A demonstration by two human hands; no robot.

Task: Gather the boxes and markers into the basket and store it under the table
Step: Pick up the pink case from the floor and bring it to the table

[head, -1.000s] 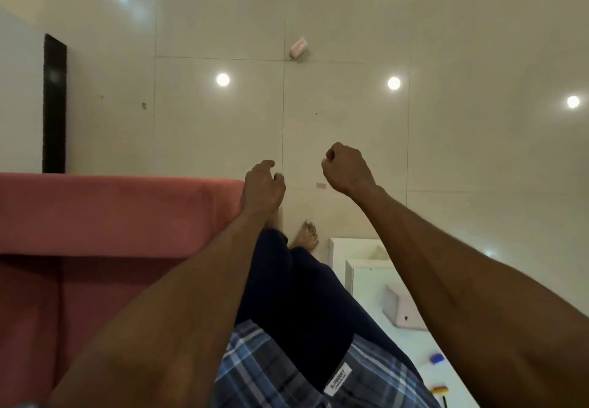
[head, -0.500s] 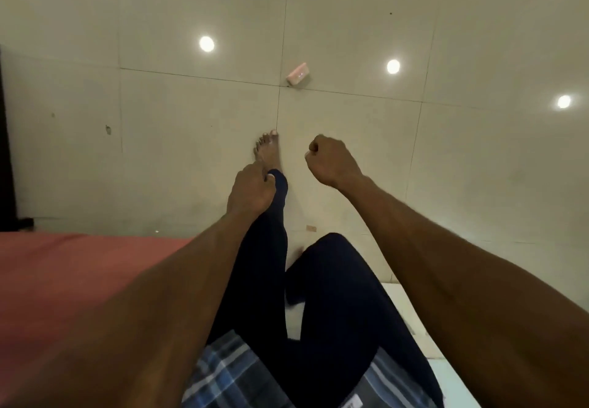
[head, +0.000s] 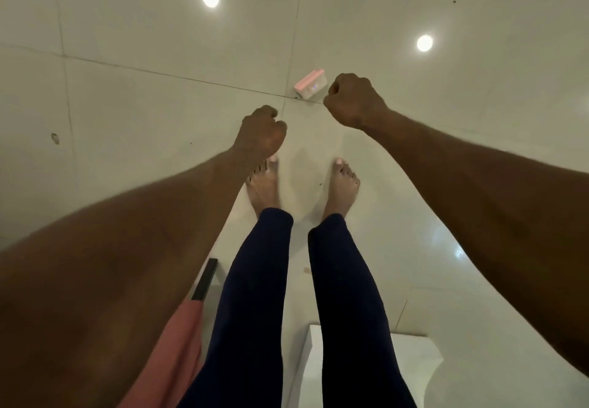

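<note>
Standing on the floor (head: 143, 95), both feet side by side. Box (head: 310, 84) on the floor ahead of the feet, just left of the right hand (head: 355, 100). Left hand (head: 261, 135) above the left foot. Tabletop (head: 411, 363) near right, behind the legs.

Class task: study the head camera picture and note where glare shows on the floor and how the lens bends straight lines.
Head view: two round ceiling-light reflections glare on the glossy floor; tile joints bow from wide-angle distortion; the forearms loom oversized at the edges.
</note>
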